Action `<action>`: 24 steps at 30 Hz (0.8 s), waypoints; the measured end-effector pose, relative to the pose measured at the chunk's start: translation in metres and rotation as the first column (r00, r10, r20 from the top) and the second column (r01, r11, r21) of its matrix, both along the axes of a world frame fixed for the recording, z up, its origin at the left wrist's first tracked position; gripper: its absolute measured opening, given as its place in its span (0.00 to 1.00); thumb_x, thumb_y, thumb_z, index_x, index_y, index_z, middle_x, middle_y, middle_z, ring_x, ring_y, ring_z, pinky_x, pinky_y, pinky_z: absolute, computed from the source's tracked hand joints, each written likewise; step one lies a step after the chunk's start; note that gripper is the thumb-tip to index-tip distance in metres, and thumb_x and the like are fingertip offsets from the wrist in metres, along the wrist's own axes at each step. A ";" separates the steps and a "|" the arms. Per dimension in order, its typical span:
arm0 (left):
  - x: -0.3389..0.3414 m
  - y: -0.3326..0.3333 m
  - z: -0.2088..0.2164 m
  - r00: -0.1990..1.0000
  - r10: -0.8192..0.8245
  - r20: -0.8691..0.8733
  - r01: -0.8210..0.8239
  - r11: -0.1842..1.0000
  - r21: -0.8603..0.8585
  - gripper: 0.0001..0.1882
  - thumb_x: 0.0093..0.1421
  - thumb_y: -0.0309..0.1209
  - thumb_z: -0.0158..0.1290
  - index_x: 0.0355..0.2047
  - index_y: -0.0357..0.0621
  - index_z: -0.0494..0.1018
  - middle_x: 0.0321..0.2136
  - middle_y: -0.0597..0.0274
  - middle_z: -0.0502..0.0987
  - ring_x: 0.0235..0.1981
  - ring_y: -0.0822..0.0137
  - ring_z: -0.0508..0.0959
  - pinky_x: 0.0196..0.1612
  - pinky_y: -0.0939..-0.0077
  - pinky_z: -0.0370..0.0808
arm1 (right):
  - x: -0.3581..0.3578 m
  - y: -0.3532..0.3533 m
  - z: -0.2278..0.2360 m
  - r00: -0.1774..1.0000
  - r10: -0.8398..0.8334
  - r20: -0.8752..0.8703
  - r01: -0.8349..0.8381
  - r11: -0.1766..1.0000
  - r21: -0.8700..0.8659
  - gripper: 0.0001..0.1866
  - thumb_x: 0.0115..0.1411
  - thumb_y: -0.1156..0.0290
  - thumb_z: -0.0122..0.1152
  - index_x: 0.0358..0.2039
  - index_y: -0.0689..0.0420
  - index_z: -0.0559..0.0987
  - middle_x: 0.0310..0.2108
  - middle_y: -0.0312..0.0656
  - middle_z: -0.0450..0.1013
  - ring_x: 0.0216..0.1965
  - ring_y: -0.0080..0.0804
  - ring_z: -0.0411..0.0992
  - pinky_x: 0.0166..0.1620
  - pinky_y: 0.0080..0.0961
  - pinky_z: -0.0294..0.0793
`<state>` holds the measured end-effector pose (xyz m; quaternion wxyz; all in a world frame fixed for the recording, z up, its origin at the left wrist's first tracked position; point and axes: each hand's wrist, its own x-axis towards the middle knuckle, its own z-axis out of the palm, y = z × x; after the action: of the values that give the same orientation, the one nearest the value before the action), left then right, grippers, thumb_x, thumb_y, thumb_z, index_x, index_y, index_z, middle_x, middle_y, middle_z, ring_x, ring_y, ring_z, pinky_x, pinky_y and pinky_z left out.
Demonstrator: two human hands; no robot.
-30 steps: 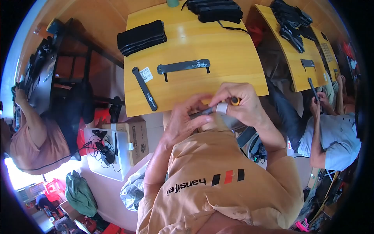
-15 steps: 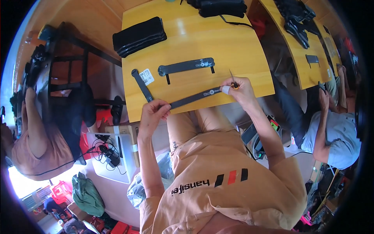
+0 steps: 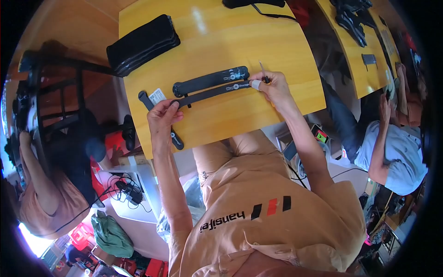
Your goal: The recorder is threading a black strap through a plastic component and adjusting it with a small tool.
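Note:
A dark grey strap (image 3: 207,94) with pale lettering is stretched between my two hands above the yellow wooden table. Its left end is pinched in my left hand (image 3: 161,117), its right end in my right hand (image 3: 273,88). A pointed metal tool (image 3: 261,67), perhaps scissors, also sticks out of my right hand; a pale band shows at the fingers. Just beyond the held strap, nearly parallel, lies a wider dark strap piece (image 3: 210,82). Another dark strap (image 3: 176,140) runs under my left hand, beside a white label (image 3: 157,96).
A stack of black folded material (image 3: 143,44) sits at the table's (image 3: 221,41) far left; more black items (image 3: 254,3) lie at its far edge. People sit at both sides, one in a light blue shirt (image 3: 397,157). A pale box with black cables (image 3: 131,191) stands lower left.
My hands have carried the strap away from the near edge, up alongside the wider strap piece. My left hand now covers part of the left strap. The whole view has shifted slightly.

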<state>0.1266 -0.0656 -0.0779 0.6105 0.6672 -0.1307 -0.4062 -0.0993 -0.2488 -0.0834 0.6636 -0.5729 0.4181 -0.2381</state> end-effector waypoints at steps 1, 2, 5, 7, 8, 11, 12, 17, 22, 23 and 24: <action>0.001 -0.003 -0.002 1.000 -0.001 -0.006 0.001 1.000 0.006 0.06 0.52 0.23 0.54 0.31 0.36 0.74 0.21 0.65 0.74 0.20 0.77 0.74 0.24 0.87 0.74 | 0.002 -0.001 -0.001 1.000 -0.001 -0.006 0.001 1.000 0.006 0.04 0.49 0.78 0.60 0.27 0.62 0.77 0.13 0.27 0.63 0.09 0.09 0.51 0.12 0.11 0.44; 0.002 -0.005 -0.004 0.997 -0.001 0.082 -0.001 1.000 0.026 0.06 0.52 0.24 0.54 0.31 0.36 0.74 0.21 0.65 0.73 0.19 0.78 0.72 0.23 0.88 0.72 | 0.004 -0.003 -0.001 0.999 0.005 -0.040 -0.005 1.000 0.005 0.04 0.49 0.78 0.59 0.27 0.62 0.77 0.13 0.27 0.63 0.10 0.09 0.52 0.13 0.11 0.45; 0.002 -0.014 -0.010 0.981 -0.003 0.195 -0.010 0.998 0.069 0.05 0.52 0.24 0.54 0.29 0.35 0.73 0.19 0.67 0.72 0.17 0.80 0.70 0.21 0.89 0.69 | 0.008 -0.008 -0.013 0.999 0.000 -0.050 -0.002 0.999 -0.044 0.04 0.49 0.79 0.59 0.27 0.62 0.77 0.15 0.28 0.64 0.13 0.09 0.54 0.16 0.10 0.49; 0.002 -0.017 -0.013 0.975 -0.002 0.221 -0.019 0.996 0.092 0.05 0.52 0.24 0.54 0.28 0.35 0.73 0.19 0.68 0.72 0.17 0.81 0.68 0.21 0.90 0.67 | 0.010 -0.010 -0.018 1.000 -0.009 -0.025 0.007 0.996 -0.093 0.04 0.48 0.80 0.59 0.27 0.62 0.77 0.16 0.28 0.65 0.15 0.10 0.55 0.18 0.09 0.51; 0.002 -0.018 -0.015 0.973 -0.007 0.232 -0.017 0.995 0.103 0.05 0.52 0.24 0.54 0.27 0.34 0.73 0.18 0.68 0.71 0.16 0.81 0.67 0.20 0.89 0.66 | 0.010 -0.010 -0.019 0.999 -0.019 -0.038 0.015 0.994 -0.104 0.04 0.48 0.80 0.59 0.27 0.62 0.77 0.17 0.28 0.65 0.17 0.10 0.56 0.19 0.09 0.52; 0.003 -0.020 -0.019 0.961 -0.020 0.277 -0.019 0.990 0.137 0.05 0.52 0.25 0.54 0.26 0.34 0.72 0.17 0.68 0.70 0.16 0.81 0.66 0.19 0.88 0.64 | 0.010 -0.011 -0.027 0.997 -0.043 -0.063 0.034 0.990 -0.138 0.04 0.47 0.80 0.59 0.26 0.62 0.78 0.18 0.29 0.67 0.19 0.11 0.59 0.22 0.10 0.56; 0.003 -0.020 -0.020 0.949 -0.028 0.314 -0.023 0.987 0.156 0.06 0.52 0.25 0.54 0.25 0.34 0.72 0.16 0.68 0.70 0.15 0.80 0.66 0.18 0.88 0.64 | 0.010 -0.011 -0.030 0.996 -0.057 -0.070 0.045 0.986 -0.163 0.03 0.46 0.80 0.59 0.25 0.62 0.78 0.17 0.30 0.68 0.19 0.13 0.61 0.22 0.11 0.59; 0.001 -0.027 -0.017 0.924 -0.048 0.380 -0.044 0.972 0.230 0.07 0.51 0.25 0.55 0.25 0.32 0.71 0.15 0.66 0.70 0.15 0.79 0.65 0.18 0.86 0.63 | 0.013 -0.010 -0.019 0.992 -0.067 -0.104 0.047 0.982 -0.185 0.04 0.48 0.81 0.58 0.26 0.63 0.77 0.19 0.28 0.66 0.20 0.11 0.58 0.23 0.09 0.56; 0.000 -0.026 -0.024 0.918 -0.040 0.393 -0.054 0.973 0.224 0.07 0.51 0.25 0.55 0.25 0.33 0.71 0.15 0.66 0.70 0.15 0.79 0.66 0.18 0.86 0.63 | 0.013 -0.011 -0.025 0.991 -0.076 -0.114 0.056 0.984 -0.170 0.04 0.48 0.81 0.58 0.27 0.63 0.77 0.18 0.28 0.66 0.20 0.12 0.58 0.23 0.09 0.56; -0.001 -0.025 -0.026 0.916 -0.033 0.401 -0.065 0.971 0.228 0.07 0.51 0.25 0.55 0.25 0.33 0.71 0.15 0.67 0.70 0.15 0.79 0.66 0.19 0.86 0.64 | 0.013 -0.011 -0.027 0.991 -0.079 -0.111 0.058 0.982 -0.181 0.04 0.47 0.81 0.58 0.27 0.63 0.77 0.18 0.29 0.67 0.20 0.13 0.60 0.23 0.11 0.58; -0.001 -0.024 -0.028 0.912 -0.026 0.409 -0.077 0.970 0.232 0.07 0.51 0.26 0.55 0.25 0.33 0.71 0.15 0.67 0.70 0.15 0.79 0.66 0.19 0.86 0.64 | 0.012 -0.011 -0.028 0.991 -0.082 -0.108 0.060 0.980 -0.191 0.04 0.47 0.81 0.58 0.26 0.63 0.77 0.18 0.31 0.68 0.21 0.14 0.62 0.24 0.12 0.61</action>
<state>0.1258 -0.0898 -0.1056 0.4887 0.8086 -0.1959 -0.2626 -0.0869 -0.2597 -0.1117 0.5726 -0.6303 0.4517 -0.2662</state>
